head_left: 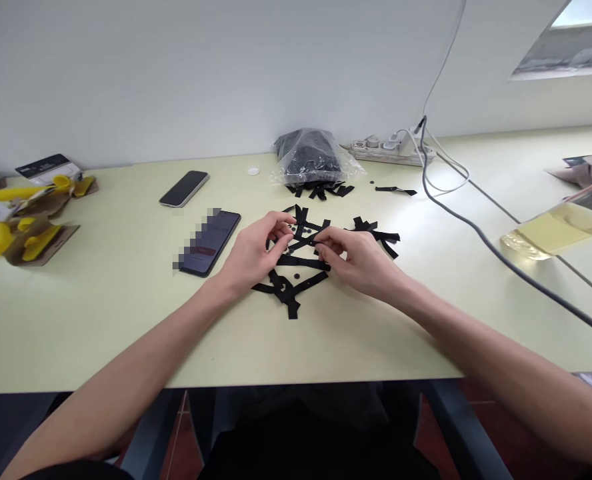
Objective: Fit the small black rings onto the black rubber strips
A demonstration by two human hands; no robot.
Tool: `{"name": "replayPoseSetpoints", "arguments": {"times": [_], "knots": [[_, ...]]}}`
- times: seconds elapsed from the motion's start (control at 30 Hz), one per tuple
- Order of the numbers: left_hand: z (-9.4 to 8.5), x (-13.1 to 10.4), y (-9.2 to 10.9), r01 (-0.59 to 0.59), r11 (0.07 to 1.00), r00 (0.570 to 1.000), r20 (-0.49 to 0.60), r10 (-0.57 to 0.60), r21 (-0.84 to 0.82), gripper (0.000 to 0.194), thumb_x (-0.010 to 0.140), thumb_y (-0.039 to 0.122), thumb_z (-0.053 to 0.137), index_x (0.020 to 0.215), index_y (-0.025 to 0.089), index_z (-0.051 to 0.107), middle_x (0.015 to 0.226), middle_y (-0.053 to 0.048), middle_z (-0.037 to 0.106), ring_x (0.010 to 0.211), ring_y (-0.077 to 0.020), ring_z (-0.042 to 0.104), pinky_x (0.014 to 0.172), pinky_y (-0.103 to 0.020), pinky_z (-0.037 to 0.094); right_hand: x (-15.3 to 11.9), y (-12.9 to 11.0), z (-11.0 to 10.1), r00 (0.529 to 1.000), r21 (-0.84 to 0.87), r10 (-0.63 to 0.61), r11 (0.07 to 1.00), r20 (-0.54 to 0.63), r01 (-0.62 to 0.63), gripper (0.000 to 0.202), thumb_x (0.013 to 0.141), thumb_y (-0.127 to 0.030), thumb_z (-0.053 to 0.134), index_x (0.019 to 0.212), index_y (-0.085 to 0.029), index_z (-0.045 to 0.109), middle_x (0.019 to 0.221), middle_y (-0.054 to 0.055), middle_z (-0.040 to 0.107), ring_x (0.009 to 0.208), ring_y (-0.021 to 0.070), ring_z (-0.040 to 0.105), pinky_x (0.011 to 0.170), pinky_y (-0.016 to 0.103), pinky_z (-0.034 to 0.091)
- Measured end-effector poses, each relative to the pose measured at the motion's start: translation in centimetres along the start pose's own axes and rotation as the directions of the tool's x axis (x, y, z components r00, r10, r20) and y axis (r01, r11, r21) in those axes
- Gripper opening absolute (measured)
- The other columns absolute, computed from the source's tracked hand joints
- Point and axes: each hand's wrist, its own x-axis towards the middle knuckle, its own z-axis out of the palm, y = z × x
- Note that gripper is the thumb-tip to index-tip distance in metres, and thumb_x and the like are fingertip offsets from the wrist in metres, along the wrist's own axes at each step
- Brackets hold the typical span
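Black fabric strips (303,264) lie in a loose heap on the pale table, with several small dark round pieces (297,276) among them. Over the heap's left side, my left hand (259,248) has its fingers curled in a pinch; anything between the tips is too small to name. My right hand (359,259) pinches the end of a black strip (309,240) at the heap's right side. More strips (376,233) lie just beyond my right hand. A clear plastic bag (312,159) of dark material stands behind, with strips in front of it.
Two phones (185,188) (211,243) lie left of the heap. Yellow tools on cardboard (36,237) are at the far left. A power strip (391,152) sits by the wall, and a dark cable (501,263) crosses the right side near a clear container (551,233).
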Motion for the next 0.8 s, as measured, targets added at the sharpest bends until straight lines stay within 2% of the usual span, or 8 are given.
{"name": "replayPoseSetpoints", "arguments": {"times": [0.1, 0.2, 0.3, 0.4, 0.6, 0.8], "knots": [[-0.5, 0.2, -0.8, 0.03, 0.997, 0.999, 0.01, -0.03, 0.076, 0.022, 0.101, 0.022, 0.057, 0.122, 0.021, 0.063, 0.103, -0.004, 0.072, 0.095, -0.0176, 0.067, 0.086, -0.031, 0.052, -0.1, 0.2, -0.1, 1.0, 0.027, 0.024, 0.999, 0.003, -0.024, 0.02, 0.101, -0.031, 0.053, 0.1, -0.018, 0.069, 0.07, 0.001, 0.065, 0.051, 0.012, 0.047, 0.05, 0.027, 0.034], [-0.8, 0.3, -1.7, 0.02, 0.983, 0.992, 0.12, -0.043, 0.18, 0.018, 0.1, 0.028, 0.06, 0.113, 0.022, 0.071, 0.106, -0.005, 0.074, 0.104, -0.0223, 0.065, 0.093, -0.038, 0.048, -0.1, 0.3, -0.1, 1.0, 0.051, 0.027, 0.998, 0.006, -0.027, 0.022, 0.101, -0.033, 0.052, 0.098, -0.019, 0.069, 0.073, 0.002, 0.067, 0.053, 0.0123, 0.048, 0.049, 0.027, 0.034], [-0.9, 0.3, -2.1, -0.018, 0.966, 0.981, 0.193, -0.033, 0.257, 0.019, 0.101, 0.032, 0.059, 0.103, 0.023, 0.075, 0.103, -0.005, 0.076, 0.101, -0.0239, 0.065, 0.092, -0.041, 0.045, 0.0, 0.2, -0.1, 1.0, 0.044, 0.009, 0.999, 0.001, -0.009, 0.023, 0.101, -0.032, 0.051, 0.092, -0.019, 0.068, 0.073, 0.003, 0.068, 0.056, 0.0132, 0.05, 0.05, 0.027, 0.035], [-0.9, 0.3, -2.0, -0.045, 0.955, 0.979, 0.202, -0.015, 0.292, 0.022, 0.102, 0.032, 0.057, 0.1, 0.023, 0.076, 0.102, -0.005, 0.076, 0.097, -0.0239, 0.065, 0.091, -0.041, 0.044, 0.1, 0.1, -0.1, 1.0, 0.027, -0.021, 0.999, -0.008, 0.022, 0.024, 0.101, -0.031, 0.053, 0.09, -0.019, 0.07, 0.077, 0.004, 0.071, 0.059, 0.0144, 0.055, 0.054, 0.028, 0.038], [-0.6, 0.1, -1.7, -0.06, 0.959, 0.981, 0.194, 0.006, 0.276, 0.024, 0.105, 0.031, 0.052, 0.115, 0.024, 0.073, 0.112, -0.005, 0.076, 0.106, -0.0236, 0.065, 0.096, -0.041, 0.042, 0.1, 0.0, -0.1, 0.998, 0.031, -0.062, 0.998, 0.012, 0.061, 0.019, 0.099, -0.027, 0.056, 0.1, -0.019, 0.074, 0.089, 0.006, 0.077, 0.068, 0.0173, 0.065, 0.062, 0.029, 0.045], [-0.3, 0.2, -2.0, -0.063, 0.951, 0.974, 0.225, -0.007, 0.303, 0.024, 0.104, 0.033, 0.054, 0.103, 0.022, 0.075, 0.104, -0.005, 0.076, 0.101, -0.0231, 0.065, 0.091, -0.04, 0.042, 0.0, -0.2, -0.2, 0.996, 0.019, -0.047, 0.999, 0.078, 0.046, 0.017, 0.1, -0.026, 0.057, 0.099, -0.019, 0.073, 0.088, 0.006, 0.076, 0.066, 0.0161, 0.064, 0.059, 0.028, 0.042]]}}
